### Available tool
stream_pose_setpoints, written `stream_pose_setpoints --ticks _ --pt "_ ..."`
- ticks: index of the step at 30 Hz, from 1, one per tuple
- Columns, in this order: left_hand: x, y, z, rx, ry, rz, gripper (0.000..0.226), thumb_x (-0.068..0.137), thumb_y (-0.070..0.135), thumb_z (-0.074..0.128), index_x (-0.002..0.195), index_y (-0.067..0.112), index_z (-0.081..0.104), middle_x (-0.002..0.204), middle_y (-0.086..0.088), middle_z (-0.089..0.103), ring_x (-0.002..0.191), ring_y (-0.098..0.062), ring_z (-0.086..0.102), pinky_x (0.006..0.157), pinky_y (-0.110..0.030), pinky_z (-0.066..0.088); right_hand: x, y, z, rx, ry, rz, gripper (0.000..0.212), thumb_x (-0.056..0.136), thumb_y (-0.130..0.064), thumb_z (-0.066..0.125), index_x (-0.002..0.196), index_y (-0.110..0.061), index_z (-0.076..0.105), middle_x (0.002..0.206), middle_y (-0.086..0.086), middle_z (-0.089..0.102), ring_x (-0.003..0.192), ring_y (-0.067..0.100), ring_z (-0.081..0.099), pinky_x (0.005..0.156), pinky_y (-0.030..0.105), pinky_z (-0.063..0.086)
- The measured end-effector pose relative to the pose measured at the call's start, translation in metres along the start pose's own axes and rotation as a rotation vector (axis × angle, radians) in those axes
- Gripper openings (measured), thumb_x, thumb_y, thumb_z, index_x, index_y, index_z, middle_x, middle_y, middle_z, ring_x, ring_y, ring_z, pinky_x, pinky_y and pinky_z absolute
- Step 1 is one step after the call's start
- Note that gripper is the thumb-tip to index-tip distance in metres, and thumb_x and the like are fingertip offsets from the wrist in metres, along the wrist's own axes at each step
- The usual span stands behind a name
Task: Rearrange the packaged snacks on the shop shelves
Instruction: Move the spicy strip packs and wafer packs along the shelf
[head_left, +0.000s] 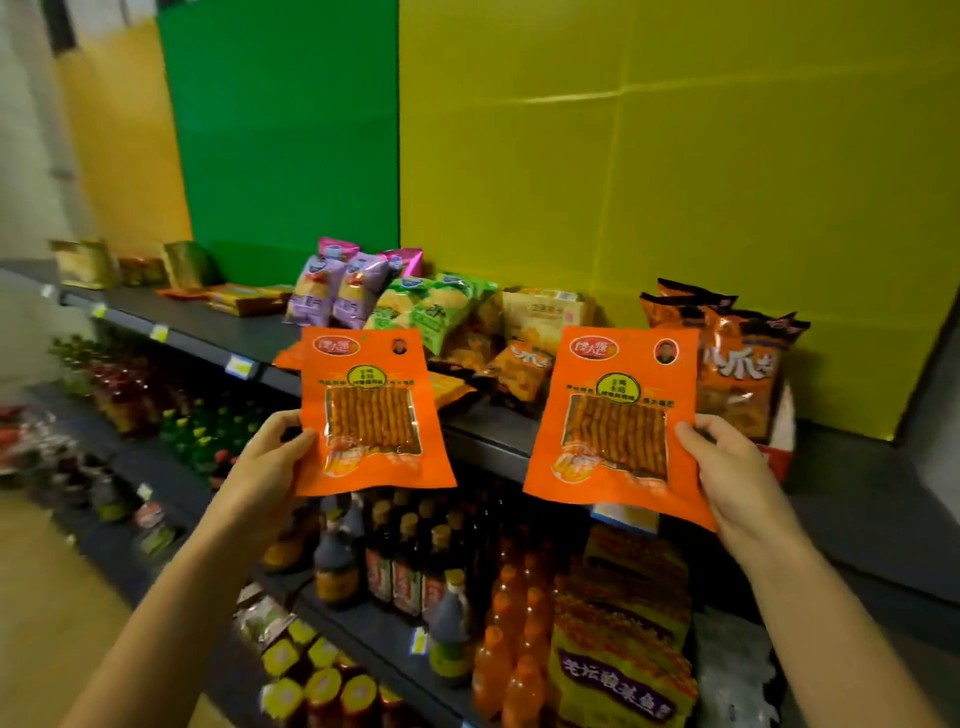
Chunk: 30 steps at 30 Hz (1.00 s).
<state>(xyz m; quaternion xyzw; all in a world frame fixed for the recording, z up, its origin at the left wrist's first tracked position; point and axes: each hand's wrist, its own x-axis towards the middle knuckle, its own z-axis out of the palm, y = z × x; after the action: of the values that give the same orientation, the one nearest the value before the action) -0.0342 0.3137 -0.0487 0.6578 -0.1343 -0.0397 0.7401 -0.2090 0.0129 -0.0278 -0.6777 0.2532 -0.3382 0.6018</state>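
My left hand (272, 457) grips the left edge of an orange snack packet (370, 410) with a clear window that shows brown strips. My right hand (727, 467) grips the right edge of a matching orange packet (618, 421). Both packets are held upright in front of the top shelf (218, 332). On that shelf behind them lie purple bags (332, 291), green bags (436, 312), small orange packs (519, 369) and dark orange bags (737, 358) at the right.
The shelf below holds dark sauce bottles (395, 556), orange drink bottles (514, 634) and stacked noodle packs (623, 649). Further left are green and red bottles (197, 426). Green and yellow panels back the shelves. Boxes (83, 262) stand at the far left of the top shelf.
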Motion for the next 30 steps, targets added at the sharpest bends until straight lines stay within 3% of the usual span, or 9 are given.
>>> stream_pose_setpoints --ticks 3,10,18,21,24,28,30 --pt "0.012 -0.004 -0.065 0.003 0.079 -0.011 0.018 0.098 0.007 0.037 0.112 0.008 0.048 0.079 -0.012 0.056 0.035 -0.001 0.055 0.035 -0.012 0.043 0.001 -0.002 0.073 -0.006 -0.058 0.006 0.026 0.098 -0.026 0.042 0.120 -0.016 0.053 0.100 0.003 0.062 0.081 0.015 0.060 0.064 0.028 0.049" --pt "0.055 -0.006 -0.214 0.012 0.206 -0.011 0.020 0.098 0.008 0.038 0.114 0.008 0.050 0.081 -0.008 0.058 0.040 -0.001 0.058 0.039 -0.014 0.047 -0.009 -0.005 0.240 0.036 -0.149 0.002 0.026 0.098 -0.021 0.043 0.116 -0.007 0.055 0.107 0.012 0.063 0.093 0.025 0.063 0.082 0.038 0.052" --pt "0.120 -0.003 -0.320 0.008 0.312 -0.008 0.023 0.098 0.011 0.039 0.118 0.007 0.050 0.083 -0.008 0.059 0.065 -0.016 0.054 0.044 -0.017 0.048 0.002 -0.015 0.379 0.104 -0.194 -0.024 0.012 0.097 -0.015 0.045 0.095 -0.012 0.056 0.089 0.010 0.063 0.073 0.020 0.060 0.074 0.038 0.051" --pt "0.147 -0.009 -0.347 0.003 0.312 -0.011 0.020 0.098 0.012 0.039 0.115 0.008 0.051 0.082 -0.008 0.058 0.053 -0.009 0.058 0.040 -0.013 0.047 0.014 -0.009 0.427 0.069 -0.234 -0.040 0.018 0.097 -0.017 0.045 0.084 -0.018 0.057 0.088 0.009 0.062 0.075 0.022 0.058 0.076 0.038 0.049" --pt "0.177 -0.017 -0.371 -0.002 0.319 -0.019 0.019 0.098 0.012 0.039 0.113 0.009 0.051 0.082 -0.008 0.058 0.042 -0.001 0.057 0.039 -0.013 0.045 0.027 -0.007 0.473 0.060 -0.261 -0.054 0.019 0.097 -0.017 0.045 0.084 -0.016 0.058 0.082 0.005 0.062 0.070 0.020 0.058 0.070 0.034 0.049" --pt "0.235 -0.021 -0.405 0.010 0.329 0.003 0.017 0.099 0.014 0.039 0.105 0.012 0.055 0.077 -0.008 0.058 0.044 -0.007 0.055 0.042 -0.020 0.044 0.053 -0.005 0.545 0.065 -0.291 -0.094 0.018 0.097 -0.017 0.045 0.084 -0.015 0.058 0.086 0.009 0.064 0.074 0.021 0.061 0.074 0.037 0.051" --pt "0.268 -0.021 -0.421 -0.001 0.346 0.019 0.017 0.099 0.014 0.039 0.095 0.018 0.055 0.076 -0.008 0.058 0.048 -0.011 0.055 0.048 -0.025 0.042 0.070 -0.001 0.582 0.089 -0.296 -0.093 0.015 0.097 -0.017 0.046 0.092 -0.011 0.059 0.085 0.006 0.065 0.070 0.016 0.064 0.068 0.032 0.053"
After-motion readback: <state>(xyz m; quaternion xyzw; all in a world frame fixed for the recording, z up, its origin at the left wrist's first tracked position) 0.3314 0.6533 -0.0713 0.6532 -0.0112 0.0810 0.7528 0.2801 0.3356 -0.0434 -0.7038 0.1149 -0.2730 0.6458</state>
